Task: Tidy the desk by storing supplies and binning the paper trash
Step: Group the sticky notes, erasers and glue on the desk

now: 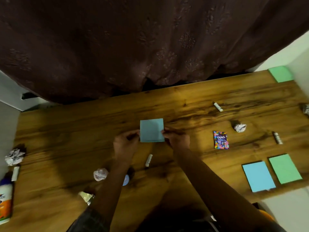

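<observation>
Hands (127,144) (177,139) apparently pinch blue pad (151,130) on desk (83,131).

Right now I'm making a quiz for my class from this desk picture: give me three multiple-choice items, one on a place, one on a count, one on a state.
1. Where does the GEMS packet lie?
A. right of the hands
B. left of the hands
C. under the bottle

2. How many green pads show on the desk?
A. none
B. two
C. five

3. How is the blue pad in the middle held?
A. lying untouched
B. by one hand
C. by both hands

Answers: 1 A, it lies to the right of the right hand. 2 B, one near the front right, one at the far corner. 3 C, the left hand and the right hand pinch its sides.
</observation>
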The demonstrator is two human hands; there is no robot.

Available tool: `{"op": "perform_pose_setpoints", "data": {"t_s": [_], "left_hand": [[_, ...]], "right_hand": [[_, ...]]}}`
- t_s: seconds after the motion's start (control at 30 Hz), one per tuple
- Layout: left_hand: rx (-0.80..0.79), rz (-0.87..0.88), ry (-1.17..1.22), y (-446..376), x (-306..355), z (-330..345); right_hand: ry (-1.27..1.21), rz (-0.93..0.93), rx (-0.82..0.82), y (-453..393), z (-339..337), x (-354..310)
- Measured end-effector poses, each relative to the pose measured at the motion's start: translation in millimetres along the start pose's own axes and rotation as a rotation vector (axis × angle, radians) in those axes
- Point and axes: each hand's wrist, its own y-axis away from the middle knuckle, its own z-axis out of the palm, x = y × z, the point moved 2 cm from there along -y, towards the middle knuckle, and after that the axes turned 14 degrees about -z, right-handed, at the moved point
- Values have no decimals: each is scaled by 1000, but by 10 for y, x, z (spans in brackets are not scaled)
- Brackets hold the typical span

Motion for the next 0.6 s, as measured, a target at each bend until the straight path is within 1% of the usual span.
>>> {"op": "perform_pose_setpoints", "data": {"t_s": [0.1, 0.2, 0.3, 0.4, 0.5, 0.6], "left_hand": [[-68, -138, 144, 453, 16, 261], [-166, -175, 188, 926, -24, 579], [-256, -188, 62, 1309, -151, 943], [-308, -234, -57, 1635, -309, 1444], [-373, -342, -39, 1995, -420, 1957], [-357, -339, -50, 2289, -396, 2435]], "right_hand": [[-178, -27, -12, 268, -633, -16], [-173, -35, -13, 427, -1249, 102], [-66, -45, -1, 543, -1888, 283], [95, -101, 1, 630, -2593, 405], [182, -158, 9, 623, -3235, 528], [296, -229, 27, 505, -3768, 624]]}}
